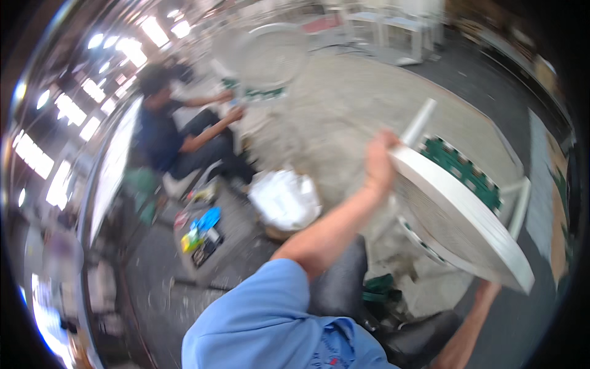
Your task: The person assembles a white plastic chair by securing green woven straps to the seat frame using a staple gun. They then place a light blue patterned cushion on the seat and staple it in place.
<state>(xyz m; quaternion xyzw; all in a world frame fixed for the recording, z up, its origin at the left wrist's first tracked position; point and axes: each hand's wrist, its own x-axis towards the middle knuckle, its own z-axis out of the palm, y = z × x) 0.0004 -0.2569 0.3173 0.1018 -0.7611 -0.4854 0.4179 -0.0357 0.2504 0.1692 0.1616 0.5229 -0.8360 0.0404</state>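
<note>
A white chair frame [458, 203] with a curved, rounded rim is tilted in front of me at the right, and pale mesh shows inside the curve. Two white legs stick out on its far side. Along that side runs a green strip [464, 172] with pale spots. My left hand [380, 161] is closed over the upper left end of the rim. Low on the right, my right hand [487, 289] grips the lower end of the frame; its fingers are mostly hidden behind the rim. Motion blurs the picture somewhat.
A co-worker [178, 129] sits at the left, both hands at a similar round-backed white chair [270, 58]. Between us stand a white bag [284, 200] and a low surface with a blue glove-like item [208, 219] and small tools. Green cloth [380, 288] lies near my legs. White furniture stands behind.
</note>
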